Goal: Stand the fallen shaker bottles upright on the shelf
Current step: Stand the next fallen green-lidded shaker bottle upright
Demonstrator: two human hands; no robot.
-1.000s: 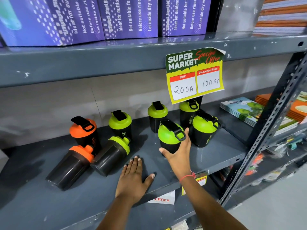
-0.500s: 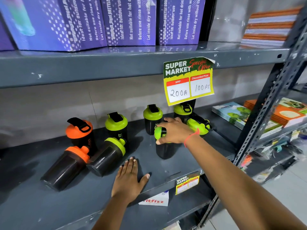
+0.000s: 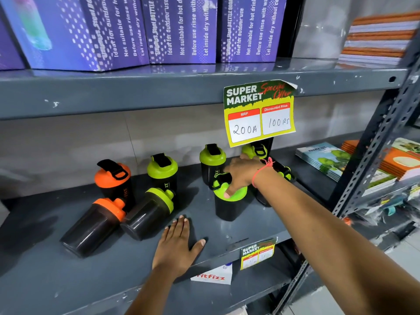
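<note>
Two shaker bottles lie on their sides on the grey shelf [image 3: 250,228]: an orange-lidded one [image 3: 91,226] at the left and a green-lidded one [image 3: 147,214] beside it. Behind them an orange-lidded bottle [image 3: 113,178] and two green-lidded bottles [image 3: 162,171] [image 3: 212,160] stand upright. My right hand [image 3: 241,176] grips the lid of an upright green-lidded bottle [image 3: 229,205] from above. My right wrist partly hides another green-lidded bottle [image 3: 284,173]. My left hand [image 3: 176,244] lies flat and open on the shelf, just right of the fallen green bottle's base.
A yellow price tag [image 3: 259,112] hangs from the upper shelf over a further green-lidded bottle [image 3: 252,151]. Purple boxes [image 3: 181,30] fill the upper shelf. Books [image 3: 322,158] lie at the right past a perforated steel post [image 3: 375,144]. A small tag [image 3: 258,253] sits on the shelf edge.
My right hand has moved from the side of the green-lidded bottle up onto its lid, and that bottle now stands upright. My left hand has stayed flat on the shelf.
</note>
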